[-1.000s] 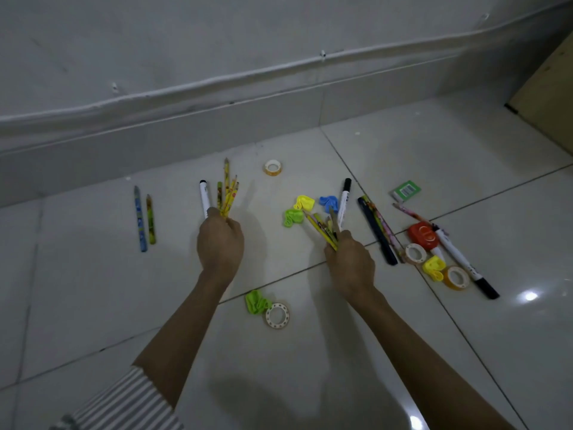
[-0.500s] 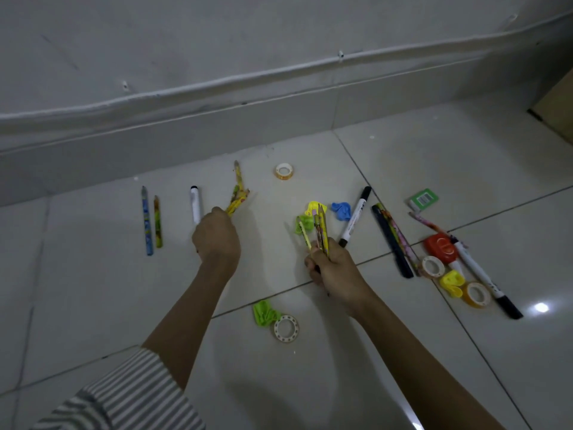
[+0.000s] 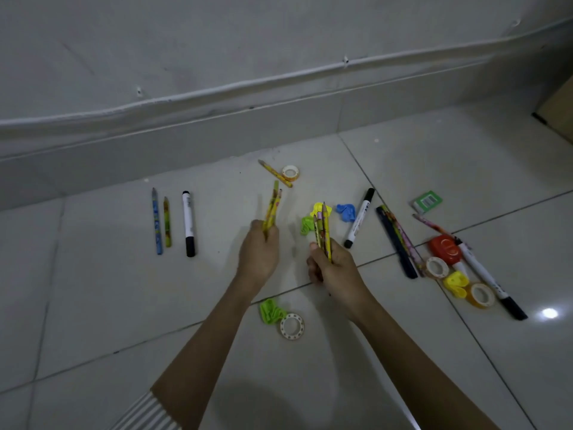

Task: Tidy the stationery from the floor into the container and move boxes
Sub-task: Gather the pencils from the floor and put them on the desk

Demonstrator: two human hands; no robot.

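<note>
Here both hands, left (image 3: 259, 252) and right (image 3: 333, 268), each grip short, yellow-patterned pencils (image 3: 272, 209) pointing upward.

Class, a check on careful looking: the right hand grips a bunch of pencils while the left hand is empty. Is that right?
No: the left hand is not empty. In the head view it grips a few yellow pencils, while the right hand grips its bunch of pencils.

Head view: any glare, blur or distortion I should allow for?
Head view: dim throughout; a glare spot on the floor right of the marker; the wall cable bows from wide-angle distortion; the pencils in the left hand look slightly blurred.
</note>
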